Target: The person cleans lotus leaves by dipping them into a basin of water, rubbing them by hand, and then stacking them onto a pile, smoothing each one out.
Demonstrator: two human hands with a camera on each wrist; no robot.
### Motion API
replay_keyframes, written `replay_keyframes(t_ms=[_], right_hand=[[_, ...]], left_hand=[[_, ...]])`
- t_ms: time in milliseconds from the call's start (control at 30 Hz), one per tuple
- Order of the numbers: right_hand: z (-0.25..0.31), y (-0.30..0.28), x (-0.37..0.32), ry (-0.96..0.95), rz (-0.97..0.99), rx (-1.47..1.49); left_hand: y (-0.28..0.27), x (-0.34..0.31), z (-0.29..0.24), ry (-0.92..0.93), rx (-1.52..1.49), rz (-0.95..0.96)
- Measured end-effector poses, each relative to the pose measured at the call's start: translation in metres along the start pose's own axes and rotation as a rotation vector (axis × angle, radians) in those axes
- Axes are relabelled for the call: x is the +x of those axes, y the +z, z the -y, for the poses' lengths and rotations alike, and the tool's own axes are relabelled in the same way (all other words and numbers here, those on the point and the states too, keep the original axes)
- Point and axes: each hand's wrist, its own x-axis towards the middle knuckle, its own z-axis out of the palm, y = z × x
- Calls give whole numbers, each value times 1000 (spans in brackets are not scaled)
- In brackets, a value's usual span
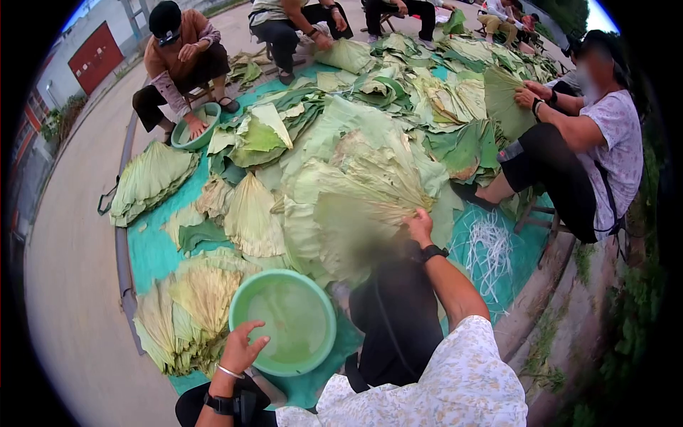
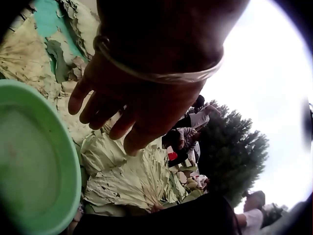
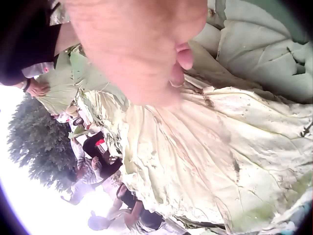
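Observation:
My left hand (image 1: 243, 347) hangs beside the near-left rim of a green plastic basin (image 1: 329, 313), fingers loosely bent and nothing in them. Cloudy water lies in the basin. In the left wrist view the same hand (image 2: 142, 105) points downward, its fingers apart. My right hand (image 1: 420, 226) pinches the gathered edge of a large dried leaf (image 1: 370, 181), pale green with brown patches, that lies fanned out on a pile. The right wrist view shows curled fingertips (image 3: 183, 58) at the leaf's gathered end, its folds spreading away; the thumb is hidden.
Folded leaf stacks (image 1: 188, 306) lie left of the basin, another (image 1: 153, 181) farther off. White strips (image 1: 489, 249) are on the teal sheet (image 1: 153, 249) to the right. A seated person (image 1: 605, 135) holds a leaf at the right; another reaches into a second basin (image 1: 203, 132).

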Motion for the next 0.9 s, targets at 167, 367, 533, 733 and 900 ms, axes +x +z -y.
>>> replay_keyframes(t_ms=[167,367,533,733,900], right_hand=[[14,-14,13,-44,34,-185],[123,-13,27,-346,210,-179],[265,24,-20,-268,721,111],[320,100,-149,-651,1119,-25],[177,149,-258,-1271,1226,-347]], left_hand=[[4,-2,0,182,115,-39],[-1,-5,3,230,192,-71],[-5,-3,14,236,195,-104],[-17,6,36,154,265,-350],[-12,-2,46,108,312,-361]])
